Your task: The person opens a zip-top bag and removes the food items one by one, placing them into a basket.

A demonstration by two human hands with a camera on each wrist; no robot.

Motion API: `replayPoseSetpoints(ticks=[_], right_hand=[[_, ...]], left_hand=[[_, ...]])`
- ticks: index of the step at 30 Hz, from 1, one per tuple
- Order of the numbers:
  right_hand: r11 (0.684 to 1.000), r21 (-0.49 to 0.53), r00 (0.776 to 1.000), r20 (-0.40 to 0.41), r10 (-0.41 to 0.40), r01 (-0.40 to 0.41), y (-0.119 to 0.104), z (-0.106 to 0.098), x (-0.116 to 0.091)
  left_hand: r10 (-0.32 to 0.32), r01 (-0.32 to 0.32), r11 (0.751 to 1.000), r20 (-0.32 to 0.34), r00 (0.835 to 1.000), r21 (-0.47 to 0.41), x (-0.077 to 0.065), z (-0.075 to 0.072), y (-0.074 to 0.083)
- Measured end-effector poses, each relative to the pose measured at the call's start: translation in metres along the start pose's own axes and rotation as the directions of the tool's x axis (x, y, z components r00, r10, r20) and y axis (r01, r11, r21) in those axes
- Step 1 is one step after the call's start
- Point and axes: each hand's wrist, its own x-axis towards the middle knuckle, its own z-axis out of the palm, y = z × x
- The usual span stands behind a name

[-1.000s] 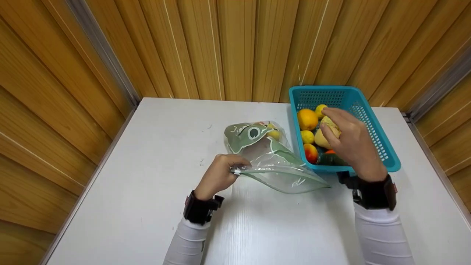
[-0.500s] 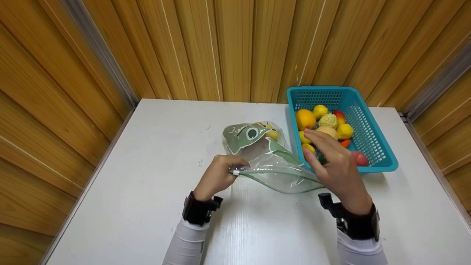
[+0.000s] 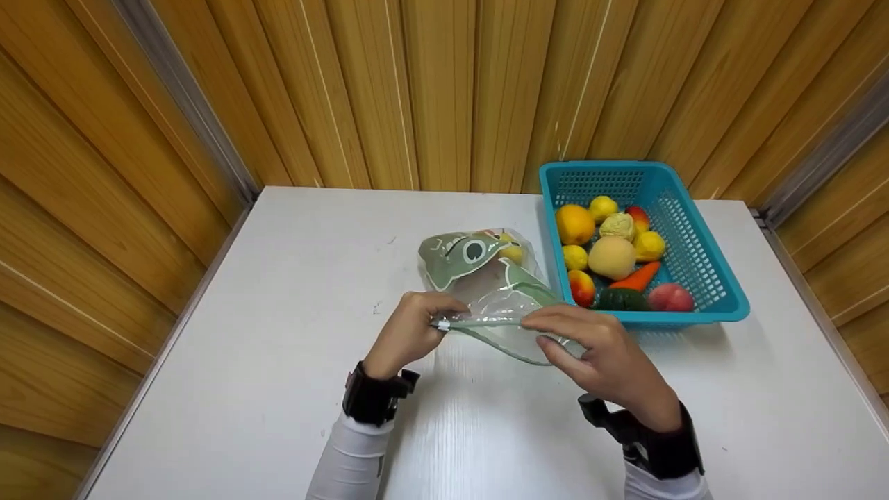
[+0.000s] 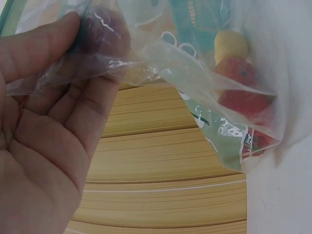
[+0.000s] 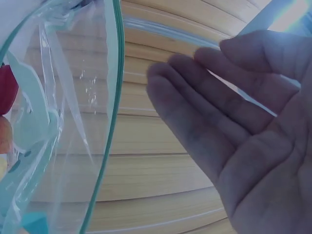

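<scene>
A clear zip bag [image 3: 451,267] with a green cartoon animal print lies on the white table, its mouth towards me and parted. Fruit shows through the plastic, including a red piece [image 4: 239,73] and a yellow piece [image 4: 231,46] in the left wrist view. My left hand [image 3: 414,330] pinches the left end of the bag's mouth, beside the white zip slider [image 3: 443,324]. Over the right part of the mouth is my right hand [image 3: 604,354], fingers loosely extended and holding nothing. The right wrist view shows its fingers [image 5: 195,112] apart from the green zip edge [image 5: 117,58].
A teal basket [image 3: 729,310] stands at the back right, close beside the bag. In it lie an orange [image 3: 575,223], a carrot [image 3: 637,276], a peach [image 3: 671,297] and several other fruits. Wood-patterned walls [image 3: 444,97] enclose the table's back and sides.
My right hand has come from above the basket, left and towards me, to the bag's mouth, uncovering the fruit in the basket. My left hand keeps its pinch on the zip bag.
</scene>
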Motion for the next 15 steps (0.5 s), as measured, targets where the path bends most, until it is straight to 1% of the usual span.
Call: replayPoseSetpoints(ticks=[4, 6, 8, 10, 13, 15], right_hand=[[1.000, 0.019, 0.992, 0.125, -0.013, 0.011, 0.0017, -0.0014, 0.0005], [1.000, 0.012, 0.984, 0.180, -0.010, 0.008, 0.0025, -0.0022, 0.0011], [1.000, -0.001, 0.971, 0.238, 0.015, -0.015, 0.0035, -0.0028, 0.0018], [0.999, -0.020, 0.951, 0.305, 0.055, -0.051, 0.0038, -0.0030, 0.0028], [0.994, -0.056, 0.910, 0.399, 0.113, -0.099, 0.0045, -0.0010, 0.0047], [0.990, -0.082, 0.887, 0.441, 0.135, -0.110, 0.0052, 0.0022, 0.0062]], left_hand=[[-0.007, 0.007, 1.000, -0.002, 1.000, -0.005, 0.0004, -0.0001, -0.0005], [-0.011, 0.011, 1.000, -0.001, 1.000, -0.008, 0.0009, 0.0000, -0.0009], [-0.013, 0.013, 1.000, -0.002, 1.000, -0.010, 0.0012, 0.0001, -0.0010], [-0.010, 0.010, 1.000, -0.002, 1.000, -0.012, 0.0011, 0.0000, -0.0008], [0.004, -0.004, 1.000, -0.004, 1.000, -0.011, 0.0005, 0.0001, -0.0006], [0.015, -0.015, 1.000, -0.005, 1.000, -0.008, 0.0003, 0.0000, -0.0002]])
